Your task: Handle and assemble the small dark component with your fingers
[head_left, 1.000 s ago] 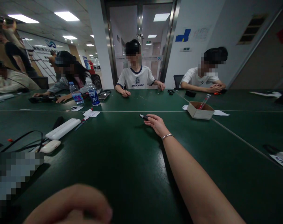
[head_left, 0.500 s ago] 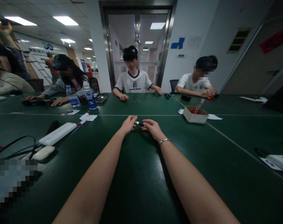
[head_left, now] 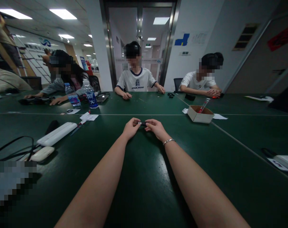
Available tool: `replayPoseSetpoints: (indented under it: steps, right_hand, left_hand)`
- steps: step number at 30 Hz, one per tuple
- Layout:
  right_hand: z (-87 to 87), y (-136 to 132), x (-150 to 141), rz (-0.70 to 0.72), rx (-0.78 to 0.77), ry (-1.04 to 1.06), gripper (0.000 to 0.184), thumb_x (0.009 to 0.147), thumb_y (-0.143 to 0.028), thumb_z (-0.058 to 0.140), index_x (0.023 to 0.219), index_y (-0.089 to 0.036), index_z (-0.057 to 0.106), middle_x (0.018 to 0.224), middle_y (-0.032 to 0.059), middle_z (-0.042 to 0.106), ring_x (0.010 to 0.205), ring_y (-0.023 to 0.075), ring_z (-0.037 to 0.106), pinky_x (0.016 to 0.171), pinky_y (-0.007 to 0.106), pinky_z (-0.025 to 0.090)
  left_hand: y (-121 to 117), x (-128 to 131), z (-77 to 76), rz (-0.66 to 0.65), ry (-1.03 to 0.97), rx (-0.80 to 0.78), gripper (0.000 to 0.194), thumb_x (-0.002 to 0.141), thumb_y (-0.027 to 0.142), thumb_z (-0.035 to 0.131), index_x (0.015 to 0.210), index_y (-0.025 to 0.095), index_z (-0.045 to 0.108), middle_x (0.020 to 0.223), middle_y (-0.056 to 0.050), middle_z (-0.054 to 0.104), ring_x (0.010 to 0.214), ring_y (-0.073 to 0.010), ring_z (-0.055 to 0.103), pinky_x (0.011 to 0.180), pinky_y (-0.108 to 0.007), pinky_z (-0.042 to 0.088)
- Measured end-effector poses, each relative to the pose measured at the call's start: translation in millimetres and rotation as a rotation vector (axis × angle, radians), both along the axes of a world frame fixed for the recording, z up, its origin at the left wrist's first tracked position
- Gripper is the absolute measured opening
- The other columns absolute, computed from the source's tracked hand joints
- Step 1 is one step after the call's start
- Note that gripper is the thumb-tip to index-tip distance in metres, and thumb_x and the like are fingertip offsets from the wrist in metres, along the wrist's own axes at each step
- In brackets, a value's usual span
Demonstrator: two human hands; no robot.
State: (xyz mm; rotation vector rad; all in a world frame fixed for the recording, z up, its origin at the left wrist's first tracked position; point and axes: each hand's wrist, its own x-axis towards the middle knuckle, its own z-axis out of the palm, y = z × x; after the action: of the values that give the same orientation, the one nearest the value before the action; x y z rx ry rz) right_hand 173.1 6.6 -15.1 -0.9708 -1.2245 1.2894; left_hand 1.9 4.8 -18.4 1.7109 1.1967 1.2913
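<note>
Head view: both hands out over the middle of the table point(head_left: 136, 186), brought close together, with the stick point(head_left: 143, 124) between them. Stick is small, dark, with a silvery end towards the left hand point(head_left: 131, 129). Left hand: thumb and fingertips pinched at the silvery end. Right hand point(head_left: 156, 128): thumb and fingers pinched on the dark end; silver bracelet point(head_left: 169, 141) on that wrist. Stick lies roughly crosswise, just short of the pale seam in the table. Can't tell whether it touches the table, or whether it's one piece or two; fingers cover the ends.

Right of the hands, well apart: open box point(head_left: 198, 117) with a clear tube point(head_left: 204, 106) leaning up out of it, tube looks reddish lower down. Paper point(head_left: 220, 117) just beside the box. Far right edge: white device point(head_left: 286, 161) with a tag point(head_left: 278, 164) marked 5.

Left side: white bar point(head_left: 57, 134), pale rounded case point(head_left: 42, 154) near it, black cable point(head_left: 14, 138). Beyond those, slips of paper point(head_left: 89, 117) and two upright bottles point(head_left: 73, 96) point(head_left: 91, 96).

Across the table: person in a white tee point(head_left: 137, 80), hands resting on the table.
</note>
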Motion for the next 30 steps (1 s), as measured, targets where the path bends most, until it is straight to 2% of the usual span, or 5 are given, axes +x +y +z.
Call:
replayPoseSetpoints:
  steps: [4,8,14,19,30]
  right_hand:
    - [1.0,-1.0,0.7,0.013,0.003,0.013,0.015,0.077,-0.006,0.071,0.090,-0.012,0.064,0.066,0.0028,0.067,0.055,0.0115,0.066,0.052,0.017,0.057]
    - [1.9,-2.2,0.8,0.026,0.012,0.016,0.016,0.076,-0.005,0.071,0.089,-0.012,0.065,0.068,0.0028,0.067,0.055,0.0111,0.066,0.051,0.016,0.056]
    - [2.9,-3.3,0.3,0.022,0.009,0.016,0.015,0.077,-0.003,0.069,0.089,-0.012,0.066,0.066,0.0021,0.066,0.054,0.0107,0.065,0.051,0.016,0.056]
    - [3.2,-3.8,0.9,0.041,0.019,0.013,0.016,0.076,-0.005,0.070,0.089,-0.012,0.066,0.068,0.0026,0.067,0.056,0.0108,0.065,0.052,0.016,0.056]
    - [4.9,-4.6,1.3,0.046,0.019,0.021,0.016,0.076,-0.003,0.069,0.088,-0.012,0.067,0.066,0.0019,0.067,0.054,0.0096,0.064,0.051,0.015,0.056]
  left_hand:
    - [-1.5,-2.0,3.0,-0.003,-0.018,-0.062,0.024,0.079,0.028,0.063,0.099,0.017,0.061,0.102,-0.008,0.065,0.085,-0.0165,0.062,0.071,-0.026,0.050]
    - [0.7,-3.6,2.4,0.044,0.094,-0.191,0.035,0.086,0.048,0.050,0.086,0.015,0.063,0.075,-0.006,0.066,0.064,-0.0153,0.061,0.059,-0.026,0.046]
    - [2.6,-3.8,1.8,-0.020,0.041,-0.084,0.021,0.077,0.030,0.063,0.093,0.016,0.063,0.087,-0.005,0.067,0.075,-0.0150,0.061,0.063,-0.024,0.046]
    - [0.9,-2.9,4.0,0.019,0.107,-0.179,0.030,0.087,0.040,0.047,0.081,0.016,0.063,0.070,-0.004,0.063,0.062,-0.0143,0.057,0.055,-0.024,0.042]
    - [4.5,-2.1,0.0,0.017,0.100,-0.116,0.019,0.083,0.033,0.052,0.090,0.018,0.062,0.074,-0.002,0.063,0.065,-0.0135,0.058,0.061,-0.025,0.043]
